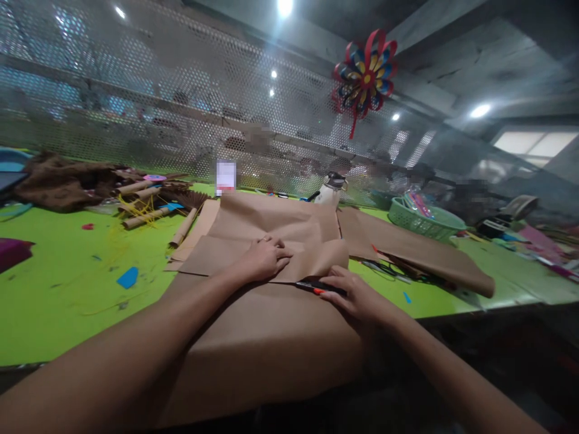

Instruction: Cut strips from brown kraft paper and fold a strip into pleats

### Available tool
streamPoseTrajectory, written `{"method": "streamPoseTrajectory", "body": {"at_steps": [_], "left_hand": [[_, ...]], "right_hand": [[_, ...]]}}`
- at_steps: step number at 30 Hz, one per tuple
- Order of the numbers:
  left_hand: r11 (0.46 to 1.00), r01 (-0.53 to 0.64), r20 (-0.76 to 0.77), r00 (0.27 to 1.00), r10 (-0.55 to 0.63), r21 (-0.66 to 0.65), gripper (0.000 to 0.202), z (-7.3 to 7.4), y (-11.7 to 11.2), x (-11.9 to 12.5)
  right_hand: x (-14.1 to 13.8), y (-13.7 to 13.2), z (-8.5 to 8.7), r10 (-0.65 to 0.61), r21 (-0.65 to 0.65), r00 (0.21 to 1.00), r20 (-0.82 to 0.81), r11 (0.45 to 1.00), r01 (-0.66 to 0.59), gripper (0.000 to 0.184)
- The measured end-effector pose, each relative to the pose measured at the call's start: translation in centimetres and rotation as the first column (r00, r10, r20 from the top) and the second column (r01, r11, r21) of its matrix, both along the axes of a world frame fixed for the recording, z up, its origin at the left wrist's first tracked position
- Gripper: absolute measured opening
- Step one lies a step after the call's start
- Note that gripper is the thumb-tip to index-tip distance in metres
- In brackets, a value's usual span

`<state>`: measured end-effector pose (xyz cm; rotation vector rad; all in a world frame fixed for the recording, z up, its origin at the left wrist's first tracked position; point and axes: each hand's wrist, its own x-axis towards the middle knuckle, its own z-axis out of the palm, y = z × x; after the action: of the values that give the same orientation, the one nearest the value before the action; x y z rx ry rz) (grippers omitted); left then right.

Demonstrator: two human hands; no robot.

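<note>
Large brown kraft paper (pixel 266 319) lies in front of me and hangs over the table's near edge. On top of it is another layer of brown paper (pixel 253 214), creased and curling up at its right side. My left hand (pixel 265 258) lies flat on this upper layer, fingers spread, a ring on one finger. A slim black cutter (pixel 307 285) with an orange part is gripped by my right hand (pixel 353 293), its tip pointing left along the paper's front edge. My fingers hide part of the tool, and its blade is hard to make out.
Cardboard tubes (pixel 147 217) with yellow strands and brown cloth (pixel 67 181) lie left on the green table (pixel 67 301). Rolled brown paper (pixel 425 256), a green basket (pixel 425 220) and a white bottle-like object (pixel 329 191) stand right and behind. A red pinwheel (pixel 367 78) hangs above.
</note>
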<state>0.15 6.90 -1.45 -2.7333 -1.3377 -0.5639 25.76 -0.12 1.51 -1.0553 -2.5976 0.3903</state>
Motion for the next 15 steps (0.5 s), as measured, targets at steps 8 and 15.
{"method": "streamPoseTrajectory", "body": {"at_steps": [8,15], "left_hand": [[0.999,0.0,0.005,1.0,0.001,-0.032,0.036,0.5,-0.3,0.1],[0.998,-0.004,0.014,1.0,0.005,-0.059,0.036,0.7,-0.3,0.0]], "right_hand": [[-1.2,0.2,0.1,0.028,0.001,0.999,-0.024,1.0,-0.028,0.03],[-1.7,0.0,0.0,0.024,0.018,1.0,-0.011,1.0,-0.024,0.03]]}}
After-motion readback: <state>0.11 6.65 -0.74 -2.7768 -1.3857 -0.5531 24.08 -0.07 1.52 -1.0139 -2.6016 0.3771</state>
